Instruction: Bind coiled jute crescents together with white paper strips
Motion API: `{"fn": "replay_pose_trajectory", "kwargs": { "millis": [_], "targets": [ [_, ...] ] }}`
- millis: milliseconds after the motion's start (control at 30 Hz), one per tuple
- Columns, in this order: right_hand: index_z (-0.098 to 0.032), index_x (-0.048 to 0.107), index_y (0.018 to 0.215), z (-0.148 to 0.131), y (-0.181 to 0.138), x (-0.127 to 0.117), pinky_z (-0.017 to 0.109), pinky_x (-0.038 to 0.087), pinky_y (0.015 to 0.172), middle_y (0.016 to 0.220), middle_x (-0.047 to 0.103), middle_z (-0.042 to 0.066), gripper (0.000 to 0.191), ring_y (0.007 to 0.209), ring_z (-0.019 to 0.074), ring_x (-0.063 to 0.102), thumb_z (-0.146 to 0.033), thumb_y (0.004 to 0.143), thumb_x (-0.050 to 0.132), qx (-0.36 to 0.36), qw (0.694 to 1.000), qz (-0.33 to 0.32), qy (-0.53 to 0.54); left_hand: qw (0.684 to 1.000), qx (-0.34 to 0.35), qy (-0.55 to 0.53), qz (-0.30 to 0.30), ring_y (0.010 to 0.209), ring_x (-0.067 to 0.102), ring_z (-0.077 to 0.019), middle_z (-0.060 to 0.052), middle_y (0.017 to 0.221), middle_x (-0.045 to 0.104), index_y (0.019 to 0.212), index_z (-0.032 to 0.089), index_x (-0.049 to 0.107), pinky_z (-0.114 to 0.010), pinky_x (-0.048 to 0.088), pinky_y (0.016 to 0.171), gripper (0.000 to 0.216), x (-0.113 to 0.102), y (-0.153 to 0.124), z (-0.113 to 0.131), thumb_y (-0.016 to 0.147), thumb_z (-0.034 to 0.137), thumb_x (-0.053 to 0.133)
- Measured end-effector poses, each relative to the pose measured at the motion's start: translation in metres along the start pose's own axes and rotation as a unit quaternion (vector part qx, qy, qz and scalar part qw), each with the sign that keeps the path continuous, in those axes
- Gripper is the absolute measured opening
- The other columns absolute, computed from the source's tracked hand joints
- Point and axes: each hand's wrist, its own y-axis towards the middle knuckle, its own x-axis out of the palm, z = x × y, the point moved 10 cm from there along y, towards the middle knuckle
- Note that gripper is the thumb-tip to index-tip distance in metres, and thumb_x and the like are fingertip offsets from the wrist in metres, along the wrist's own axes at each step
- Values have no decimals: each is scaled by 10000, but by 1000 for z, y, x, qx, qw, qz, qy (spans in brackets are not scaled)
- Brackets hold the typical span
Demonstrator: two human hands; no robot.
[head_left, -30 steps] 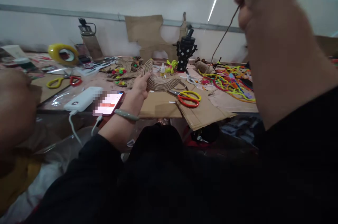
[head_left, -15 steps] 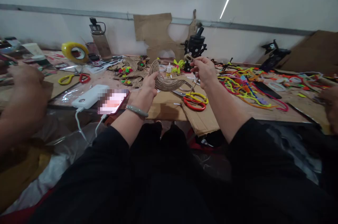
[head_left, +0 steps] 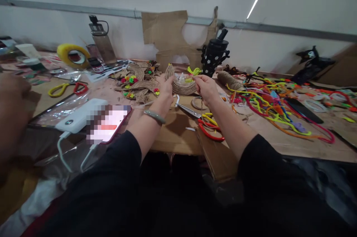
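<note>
My left hand (head_left: 166, 86), a bangle on its wrist, is closed on the left end of a crescent (head_left: 184, 87) made of coiled jute cord in curved rows. My right hand (head_left: 205, 87) is pinched at the crescent's right end, with a thin jute cord (head_left: 202, 103) hanging beneath it. The fingertips partly hide where cord and crescent meet. Below the hands lie scissors with red and yellow handles (head_left: 211, 130), on cardboard (head_left: 173, 138). More jute crescents (head_left: 145, 85), some with bright flowers, are piled left of my left hand.
A white power bank (head_left: 80, 116) is cabled to a phone (head_left: 118, 123). Behind stand a black flowered tumbler (head_left: 214, 56), a clear bottle (head_left: 104, 45) and yellow tape (head_left: 63, 55). A twine roll (head_left: 230, 80) and colourful cords (head_left: 267, 106) lie right. Another person's arm (head_left: 12, 103) is at left.
My right hand has come down and left from above the table to the crescent's right end, bringing the cord with it. The view has tilted down, and the person at right has left view.
</note>
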Motion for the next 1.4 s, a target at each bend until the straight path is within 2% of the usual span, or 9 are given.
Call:
{"fn": "replay_pose_trajectory", "kwargs": {
  "millis": [167,300,400,500,600,700,1167,1333,1400],
  "targets": [
    [-201,494,673,2,31,-37,173,229,358,425,438,-85,165,355,45,343,-291,730,620,-36,995,90,5,998,24,16,51,776,659,-155,-34,772,696,830,152,638,-281,520,752,129,-18,0,-11,711,196,619],
    [-199,490,699,32,40,-62,149,252,357,579,598,-52,149,440,57,508,-278,702,617,31,988,143,40,999,46,13,10,761,655,-150,-18,728,693,821,155,657,-271,510,764,155,-11,-3,-6,671,192,649],
    [-200,507,710,58,36,-60,155,395,450,698,653,-40,157,609,78,610,-256,674,649,96,984,121,94,999,-20,3,-47,604,619,-133,-8,632,670,800,154,662,-268,513,682,123,9,-13,-13,703,177,590],
    [-217,513,728,63,33,-40,204,458,512,762,668,-30,232,682,107,626,-315,644,707,100,985,43,134,983,-113,0,-142,539,597,-138,-29,618,676,779,141,673,-284,512,642,136,36,-31,-30,731,225,576],
    [-231,533,748,57,28,-14,243,457,499,713,644,-34,285,601,119,598,-412,634,721,84,988,-51,122,969,-146,-7,-198,583,622,-144,-58,685,701,818,125,683,-279,497,664,155,51,-45,-39,722,213,599],
    [-237,545,723,60,23,1,252,427,461,588,574,-57,272,490,110,529,-409,621,730,93,988,-88,83,965,-139,-5,-222,593,622,-143,-40,705,708,874,151,686,-275,482,646,180,56,-50,-41,710,167,612],
    [-235,521,655,64,17,1,264,468,501,573,569,-45,224,587,142,585,-324,635,725,108,987,-70,97,967,-122,24,-222,682,630,-151,-21,669,681,752,150,651,-326,478,805,51,54,-52,-48,747,137,601],
    [-221,605,727,64,33,-30,267,516,593,653,608,-39,123,617,117,595,-121,661,634,89,983,17,159,964,-134,59,-220,617,598,-118,-17,657,662,774,137,634,-315,479,769,40,53,-58,-50,751,120,606],
    [-243,617,756,62,39,-44,268,517,603,678,623,-28,102,639,120,602,-147,725,599,66,982,46,168,963,-136,64,-224,635,603,-119,-23,685,668,803,135,633,-314,476,773,56,53,-59,-49,750,131,615]
  ]
}}
